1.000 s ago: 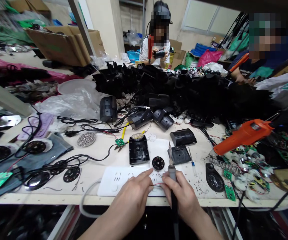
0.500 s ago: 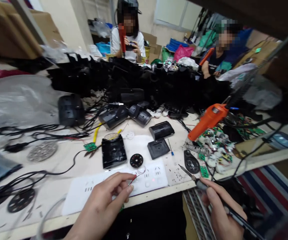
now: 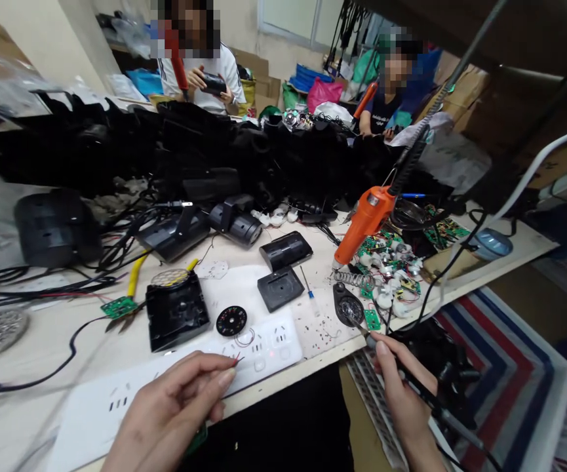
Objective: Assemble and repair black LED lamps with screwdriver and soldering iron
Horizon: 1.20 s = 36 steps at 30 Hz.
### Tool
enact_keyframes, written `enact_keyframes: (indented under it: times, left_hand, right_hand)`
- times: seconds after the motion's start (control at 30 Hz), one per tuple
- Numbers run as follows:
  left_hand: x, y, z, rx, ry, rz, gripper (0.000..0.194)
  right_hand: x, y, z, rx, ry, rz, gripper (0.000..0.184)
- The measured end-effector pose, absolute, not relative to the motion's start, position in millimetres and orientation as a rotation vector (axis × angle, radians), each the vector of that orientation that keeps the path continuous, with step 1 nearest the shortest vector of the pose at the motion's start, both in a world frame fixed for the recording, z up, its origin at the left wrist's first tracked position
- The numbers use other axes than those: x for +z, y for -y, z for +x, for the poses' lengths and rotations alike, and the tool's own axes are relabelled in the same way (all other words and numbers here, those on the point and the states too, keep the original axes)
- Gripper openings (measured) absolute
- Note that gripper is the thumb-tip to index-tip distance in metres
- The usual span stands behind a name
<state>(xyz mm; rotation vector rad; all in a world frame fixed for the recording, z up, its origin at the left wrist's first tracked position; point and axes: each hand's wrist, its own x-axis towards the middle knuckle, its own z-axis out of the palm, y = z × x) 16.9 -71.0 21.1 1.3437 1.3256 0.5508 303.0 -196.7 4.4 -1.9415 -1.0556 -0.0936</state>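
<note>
Step in hand, as judged: dressing the tip of the soldering iron (image 3: pixel 433 403) at the black dish (image 3: pixel 346 305). Right hand (image 3: pixel 404 396) grips its handle; left hand (image 3: pixel 172 396) pinches thin wires (image 3: pixel 238 359) above the power strip (image 3: pixel 290 345). Next move calls for steady wire ends. Since the first frame, the hands have parted
</note>
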Motion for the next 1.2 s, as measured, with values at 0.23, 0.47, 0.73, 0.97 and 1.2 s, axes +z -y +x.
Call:
enact_keyframes:
  times: [0.23,0.47,0.73,0.97,1.2]
  left_hand:
    - [20,72,11,0.57,-1.298,1.29,0.049]
    - [28,66,11,0.591,-1.263,1.372,0.04]
    - [29,66,5,0.603,-1.291,1.396,0.029]
    - [30,68,11,0.667,-1.362,1.691,0.02]
    - [29,71,21,0.806,-1.335,2.066,0.019]
  right_hand:
    - [6,193,309,0.005,0.973,-1.995,0.033]
    - [19,179,311,0.074,0.831,-2.103,0.041]
    - [25,175,307,-0.009,0.723,-2.202,0.05]
    - [19,179,309,0.003,0.701,-2.23,0.049]
    - [29,175,299,-0.072,0.839,-2.21,0.043]
